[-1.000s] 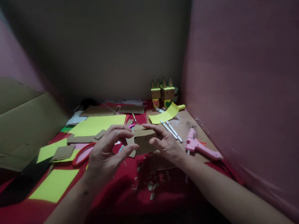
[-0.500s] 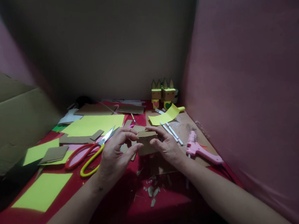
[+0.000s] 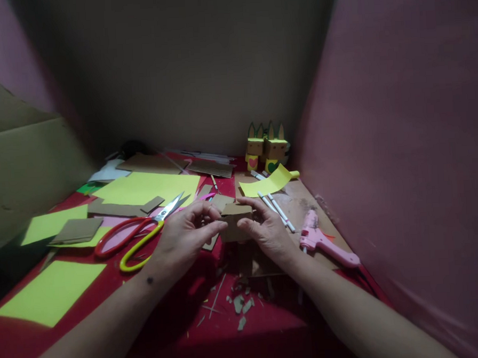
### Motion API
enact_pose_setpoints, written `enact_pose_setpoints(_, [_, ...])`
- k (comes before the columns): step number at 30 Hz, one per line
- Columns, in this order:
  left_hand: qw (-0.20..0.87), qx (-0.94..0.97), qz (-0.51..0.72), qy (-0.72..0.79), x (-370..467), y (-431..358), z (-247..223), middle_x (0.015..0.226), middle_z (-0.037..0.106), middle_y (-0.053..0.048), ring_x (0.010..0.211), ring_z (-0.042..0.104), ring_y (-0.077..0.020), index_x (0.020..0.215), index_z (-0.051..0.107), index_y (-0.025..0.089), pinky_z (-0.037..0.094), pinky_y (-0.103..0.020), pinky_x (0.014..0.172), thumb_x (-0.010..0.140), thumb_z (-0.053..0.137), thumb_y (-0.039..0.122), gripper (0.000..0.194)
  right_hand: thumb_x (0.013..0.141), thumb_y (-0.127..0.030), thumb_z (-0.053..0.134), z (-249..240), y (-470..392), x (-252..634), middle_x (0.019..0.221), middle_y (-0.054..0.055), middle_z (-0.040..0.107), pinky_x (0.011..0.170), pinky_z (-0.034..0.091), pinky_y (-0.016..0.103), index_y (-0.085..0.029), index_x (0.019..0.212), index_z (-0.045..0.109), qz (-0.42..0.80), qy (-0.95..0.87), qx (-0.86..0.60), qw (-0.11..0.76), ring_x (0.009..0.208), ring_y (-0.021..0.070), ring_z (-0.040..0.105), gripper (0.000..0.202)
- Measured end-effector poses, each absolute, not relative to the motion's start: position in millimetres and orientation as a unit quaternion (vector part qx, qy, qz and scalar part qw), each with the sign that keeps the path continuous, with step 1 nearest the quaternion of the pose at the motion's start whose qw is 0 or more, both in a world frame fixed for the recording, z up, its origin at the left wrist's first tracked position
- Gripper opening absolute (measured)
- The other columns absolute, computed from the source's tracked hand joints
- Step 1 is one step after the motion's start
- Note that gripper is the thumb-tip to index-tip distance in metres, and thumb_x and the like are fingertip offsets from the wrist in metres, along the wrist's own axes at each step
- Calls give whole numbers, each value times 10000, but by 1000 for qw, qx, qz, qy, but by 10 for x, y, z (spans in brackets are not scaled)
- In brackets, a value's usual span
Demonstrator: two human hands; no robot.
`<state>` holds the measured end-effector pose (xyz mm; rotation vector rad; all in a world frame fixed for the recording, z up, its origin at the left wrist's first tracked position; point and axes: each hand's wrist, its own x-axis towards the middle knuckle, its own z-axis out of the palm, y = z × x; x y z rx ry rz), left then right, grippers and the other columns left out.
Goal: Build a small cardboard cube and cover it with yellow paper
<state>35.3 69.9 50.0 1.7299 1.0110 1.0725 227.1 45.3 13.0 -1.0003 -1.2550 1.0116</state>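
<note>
A small brown cardboard box [image 3: 234, 231] is held between my two hands above the red-covered table, with a flap or panel on its top. My left hand [image 3: 185, 232] has its thumb and fingertips closed at the box's left edge. My right hand [image 3: 268, 231] grips the right side, thumb on the near face and fingers behind the top. Just left of my left hand lie scissors [image 3: 140, 240] with one red and one yellow handle, blades partly apart. A pink glue gun [image 3: 326, 243] rests to the right of my right hand.
Yellow paper sheets [image 3: 52, 293] and cardboard pieces [image 3: 79, 230] lie at left. White markers [image 3: 281, 211] and a curled yellow strip [image 3: 267, 184] sit on a cardboard sheet [image 3: 304, 197]. Two eared cardboard figures [image 3: 275, 149] stand at the back. Scraps [image 3: 239, 304] litter the front.
The camera view has shifted slightly. Both hands stay on the cardboard box, with only small shifts of the fingers. The scissors and glue gun lie as before.
</note>
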Motion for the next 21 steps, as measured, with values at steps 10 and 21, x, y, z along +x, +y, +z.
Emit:
enact_pose_setpoints(10, [443, 691, 470, 325, 274, 774, 498, 923, 671, -28, 807, 627, -166, 643, 681, 208, 518, -245, 640, 722, 799, 269, 155, 492, -308, 1010, 204, 451, 2289, 1098, 29, 717, 967, 546, 474, -307, 1289, 619, 493, -560, -427, 511, 1049, 274, 678, 887])
enact_pose_setpoints(21, [430, 702, 427, 375, 244, 753, 517, 681, 606, 35, 603, 506, -119, 759, 677, 201, 409, -233, 547, 731, 779, 337, 172, 512, -318, 996, 209, 442, 2296, 1188, 53, 699, 1054, 510, 514, -286, 1383, 547, 491, -579, -441, 479, 1157, 305, 662, 981])
